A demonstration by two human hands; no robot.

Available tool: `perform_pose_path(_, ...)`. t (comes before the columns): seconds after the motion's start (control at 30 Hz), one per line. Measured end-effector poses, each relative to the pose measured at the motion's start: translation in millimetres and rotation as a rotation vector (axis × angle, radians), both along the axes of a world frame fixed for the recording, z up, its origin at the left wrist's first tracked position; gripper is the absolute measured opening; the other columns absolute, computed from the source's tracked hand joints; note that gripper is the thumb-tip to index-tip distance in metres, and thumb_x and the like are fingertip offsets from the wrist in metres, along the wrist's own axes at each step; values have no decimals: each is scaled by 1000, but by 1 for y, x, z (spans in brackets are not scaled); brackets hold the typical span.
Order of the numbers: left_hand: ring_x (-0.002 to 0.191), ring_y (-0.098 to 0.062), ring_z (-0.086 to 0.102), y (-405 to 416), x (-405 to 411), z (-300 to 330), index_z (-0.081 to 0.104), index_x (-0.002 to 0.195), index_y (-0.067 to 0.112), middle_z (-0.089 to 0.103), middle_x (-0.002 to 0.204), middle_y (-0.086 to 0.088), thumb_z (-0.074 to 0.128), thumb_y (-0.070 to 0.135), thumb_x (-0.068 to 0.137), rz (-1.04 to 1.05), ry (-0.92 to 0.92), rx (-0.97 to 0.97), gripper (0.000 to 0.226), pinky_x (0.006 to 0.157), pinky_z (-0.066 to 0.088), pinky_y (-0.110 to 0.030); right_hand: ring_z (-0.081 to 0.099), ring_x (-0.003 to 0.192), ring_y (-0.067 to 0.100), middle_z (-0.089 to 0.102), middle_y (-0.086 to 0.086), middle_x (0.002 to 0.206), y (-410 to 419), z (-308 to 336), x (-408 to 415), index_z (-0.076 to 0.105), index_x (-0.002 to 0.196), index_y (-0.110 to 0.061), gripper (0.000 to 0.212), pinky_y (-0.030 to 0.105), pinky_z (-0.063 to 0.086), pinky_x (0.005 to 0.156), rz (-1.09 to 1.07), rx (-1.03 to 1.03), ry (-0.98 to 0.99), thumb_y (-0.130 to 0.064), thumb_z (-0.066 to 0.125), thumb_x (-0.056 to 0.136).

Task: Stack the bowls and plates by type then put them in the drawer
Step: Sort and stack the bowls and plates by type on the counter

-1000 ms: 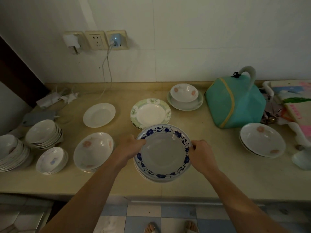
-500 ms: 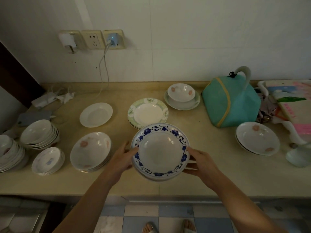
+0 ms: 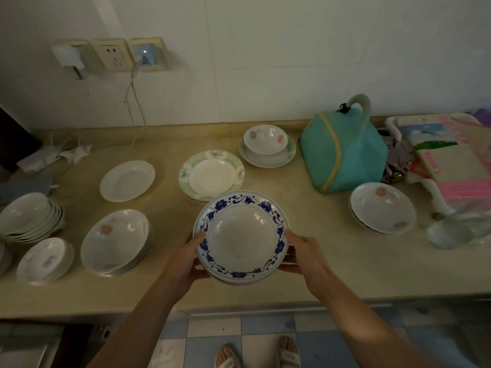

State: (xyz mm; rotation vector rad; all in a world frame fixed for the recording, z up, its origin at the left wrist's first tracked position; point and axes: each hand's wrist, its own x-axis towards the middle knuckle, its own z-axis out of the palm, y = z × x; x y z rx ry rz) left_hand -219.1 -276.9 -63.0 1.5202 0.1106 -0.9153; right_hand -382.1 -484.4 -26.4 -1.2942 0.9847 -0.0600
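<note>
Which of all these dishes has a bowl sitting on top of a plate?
The small floral bowl at the back of the counter, beside the teal bag. It sits on a pale green-rimmed plate; elsewhere like is stacked on like or lies alone.

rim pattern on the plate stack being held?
Blue flowers and vines on white plate stack, head view.
</note>
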Motion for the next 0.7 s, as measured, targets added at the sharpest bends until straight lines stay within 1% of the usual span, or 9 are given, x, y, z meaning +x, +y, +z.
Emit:
perform_pose_path(0.13, 92, -27, 76, -39, -22, -1, 73, 108, 41, 77, 108, 0, 58, 39, 100, -41, 11, -34, 17, 76, 62, -56, 78, 80, 22, 80, 9, 87, -31, 0, -27, 78, 96, -10, 39, 31, 61, 65, -80, -20, -12, -32, 47, 106)
perform_pose_path(0.2, 91, -27, 76, -63, -31, 0, 71, 113, 39, 77, 109, 0, 58, 39, 100, -66, 15, -46, 19, 75, 62, -54, 78, 78, 22, 80, 9, 87, -49, 0, -40, 78, 95, -10, 39, 28, 60, 59, -125, -23, -16, -31, 47, 105)
perform_pose_path(0.27, 91, -27, 76, -87, -39, 1, 69, 117, 38, 77, 110, 0, 58, 38, 100, -96, 13, -56, 20, 71, 62, -50, 78, 78, 20, 80, 8, 88, -67, 0, -52, 78, 96, -11, 38, 26, 59, 57, -160, -27, -15, -32, 47, 105)
perform_pose_path(0.33, 90, -28, 76, -110, -46, 4, 69, 117, 36, 77, 109, -1, 58, 37, 100, -113, 9, -58, 21, 68, 61, -47, 78, 79, 19, 80, 7, 89, -83, 0, -60, 77, 98, -13, 37, 27, 59, 59, -183, -30, -25, -33, 47, 105)
perform_pose_path(0.43, 86, -29, 76, -134, -50, 8, 71, 114, 34, 78, 106, -2, 59, 36, 100, -108, 10, -46, 19, 67, 61, -47, 78, 81, 20, 80, 6, 91, -101, -1, -66, 77, 97, -21, 32, 32, 60, 64, -221, -30, -59, -33, 49, 105)
perform_pose_path(0.5, 86, -30, 76, -143, -49, 10, 71, 113, 33, 78, 105, -3, 59, 36, 99, -103, 8, -32, 19, 69, 62, -50, 78, 83, 21, 80, 5, 92, -109, -1, -66, 79, 90, -28, 33, 35, 61, 66, -227, -23, -98, -32, 50, 105)
perform_pose_path(0.57, 91, -33, 74, -149, -46, 11, 71, 114, 32, 77, 106, -4, 59, 36, 99, -91, 14, -16, 20, 75, 61, -57, 78, 84, 21, 80, 4, 91, -114, -2, -65, 81, 84, -35, 38, 35, 61, 69, -210, -20, -120, -33, 50, 105)
perform_pose_path(0.63, 94, -33, 71, -153, -43, 13, 71, 115, 31, 77, 107, -4, 59, 37, 99, -74, 24, -7, 21, 77, 61, -57, 77, 86, 22, 80, 5, 91, -118, -4, -62, 81, 86, -31, 38, 35, 60, 72, -195, -18, -127, -33, 48, 106)
perform_pose_path(0.7, 95, -33, 70, -156, -41, 16, 71, 115, 31, 77, 107, -3, 58, 38, 99, -50, 30, 2, 22, 71, 62, -51, 77, 88, 22, 80, 6, 93, -122, -6, -57, 80, 94, -23, 37, 34, 60, 74, -170, -13, -135, -33, 47, 106)
